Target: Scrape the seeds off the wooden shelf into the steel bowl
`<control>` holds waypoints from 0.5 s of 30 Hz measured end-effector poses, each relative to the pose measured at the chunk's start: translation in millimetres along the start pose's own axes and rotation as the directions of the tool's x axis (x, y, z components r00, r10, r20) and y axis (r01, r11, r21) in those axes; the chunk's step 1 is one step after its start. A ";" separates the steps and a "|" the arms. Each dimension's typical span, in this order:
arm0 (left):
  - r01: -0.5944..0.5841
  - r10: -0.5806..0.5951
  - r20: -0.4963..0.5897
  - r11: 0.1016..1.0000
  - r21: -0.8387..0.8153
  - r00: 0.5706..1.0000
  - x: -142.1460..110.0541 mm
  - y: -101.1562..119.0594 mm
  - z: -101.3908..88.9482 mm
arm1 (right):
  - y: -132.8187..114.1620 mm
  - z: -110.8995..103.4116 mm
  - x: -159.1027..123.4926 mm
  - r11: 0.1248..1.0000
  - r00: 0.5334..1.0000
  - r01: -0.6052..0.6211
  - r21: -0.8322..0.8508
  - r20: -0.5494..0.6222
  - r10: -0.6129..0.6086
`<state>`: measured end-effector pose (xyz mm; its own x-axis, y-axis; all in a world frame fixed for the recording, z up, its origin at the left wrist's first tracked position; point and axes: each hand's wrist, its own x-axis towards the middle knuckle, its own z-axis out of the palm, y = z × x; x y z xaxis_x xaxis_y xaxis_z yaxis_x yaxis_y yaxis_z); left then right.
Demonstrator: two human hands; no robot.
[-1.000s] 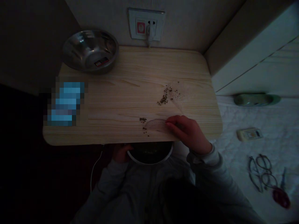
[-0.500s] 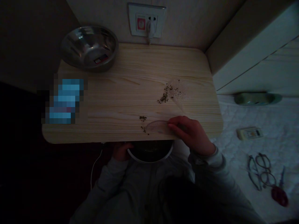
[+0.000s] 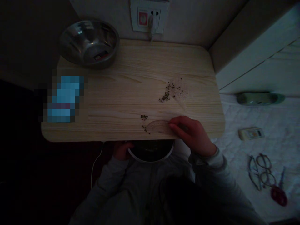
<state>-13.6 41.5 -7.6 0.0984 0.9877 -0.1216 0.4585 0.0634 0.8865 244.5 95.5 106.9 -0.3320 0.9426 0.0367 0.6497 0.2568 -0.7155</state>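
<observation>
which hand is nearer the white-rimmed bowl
Left. Left hand holds the white-rimmed bowl at its left rim; right hand is apart from it, farther right, at the tabletop.

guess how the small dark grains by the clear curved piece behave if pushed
The small dark grains would probably roll or scatter, as they look loose and roundish. Each likely weighs little, being so small. Those near the edge of the table might fall off.
</observation>
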 end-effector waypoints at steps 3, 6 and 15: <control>0.023 -0.024 -0.038 0.999 -0.041 0.999 -0.2 1.3 1.9 | -1.1 1.4 0.4 1.000 1.000 0.004 -0.015 -0.012 -0.004; 0.064 -0.068 -0.054 0.994 -0.084 0.996 -0.3 2.3 4.5 | -2.3 1.4 0.3 1.000 1.000 0.011 -0.026 -0.007 -0.011; 0.135 -0.153 -0.116 0.980 -0.150 0.981 -2.3 1.0 10.2 | -1.9 -2.0 -4.9 1.000 1.000 -0.007 -0.024 -0.013 0.007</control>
<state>-4.4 37.9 -11.0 -0.0755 0.9763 -0.2030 0.3301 0.2166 0.9188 246.3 90.8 109.5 -0.3186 0.9470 0.0406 0.6684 0.2548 -0.6988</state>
